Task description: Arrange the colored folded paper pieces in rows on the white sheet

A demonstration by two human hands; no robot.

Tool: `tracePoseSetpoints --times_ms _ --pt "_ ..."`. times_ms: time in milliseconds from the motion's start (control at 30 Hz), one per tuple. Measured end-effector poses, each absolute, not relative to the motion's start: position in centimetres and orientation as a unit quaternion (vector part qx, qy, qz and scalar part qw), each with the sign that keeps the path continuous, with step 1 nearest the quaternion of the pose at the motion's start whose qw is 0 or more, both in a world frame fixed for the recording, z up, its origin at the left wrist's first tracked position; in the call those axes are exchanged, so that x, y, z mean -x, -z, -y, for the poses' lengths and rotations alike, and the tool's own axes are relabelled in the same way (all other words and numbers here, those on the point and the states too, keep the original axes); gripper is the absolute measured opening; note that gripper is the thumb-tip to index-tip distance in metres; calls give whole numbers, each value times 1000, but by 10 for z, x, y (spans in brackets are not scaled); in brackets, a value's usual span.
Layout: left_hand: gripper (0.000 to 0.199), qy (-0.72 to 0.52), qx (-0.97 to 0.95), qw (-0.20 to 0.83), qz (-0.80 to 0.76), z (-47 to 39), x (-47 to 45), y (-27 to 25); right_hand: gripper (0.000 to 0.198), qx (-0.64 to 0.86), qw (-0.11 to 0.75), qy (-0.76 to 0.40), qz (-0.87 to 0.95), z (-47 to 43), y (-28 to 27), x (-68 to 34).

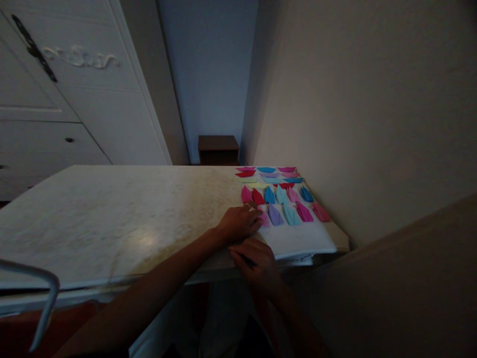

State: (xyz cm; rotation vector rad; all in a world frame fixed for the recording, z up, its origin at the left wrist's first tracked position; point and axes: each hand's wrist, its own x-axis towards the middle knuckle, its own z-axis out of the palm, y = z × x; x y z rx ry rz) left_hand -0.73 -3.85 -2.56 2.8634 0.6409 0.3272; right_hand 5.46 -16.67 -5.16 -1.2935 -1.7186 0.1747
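My left hand (240,222) reaches across the front of the table, its fingers curled down on a pink folded paper piece (264,218) in the nearest row. Below it, at the table's front edge, my right hand (259,257) is closed, thumb against fingers; anything inside is hidden. Beside the left fingers lie a purple folded paper piece (275,215), a pale teal one (291,214) and a magenta one (304,212). A second row behind includes a red piece (257,196) and a blue piece (269,195). Farther back, flatter boat-like paper pieces (269,175) lie in several rows.
The paper pieces rest on a white sheet or cloth (301,238) at the right end of the marbled table (149,209). A wall (354,124) borders the right side. A white cabinet (93,99) stands left, a brown box-like shelf (218,144) behind. A metal chair frame (52,288) is at lower left.
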Motion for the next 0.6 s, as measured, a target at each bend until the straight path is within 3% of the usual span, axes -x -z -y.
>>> tracePoseSetpoints --times_ms 300,600 --pt "35 -128 -967 71 -209 40 10 21 18 541 480 -93 684 165 48 -53" --pt "25 -284 -931 100 -206 31 63 25 19 595 465 -230 614 158 40 -55"
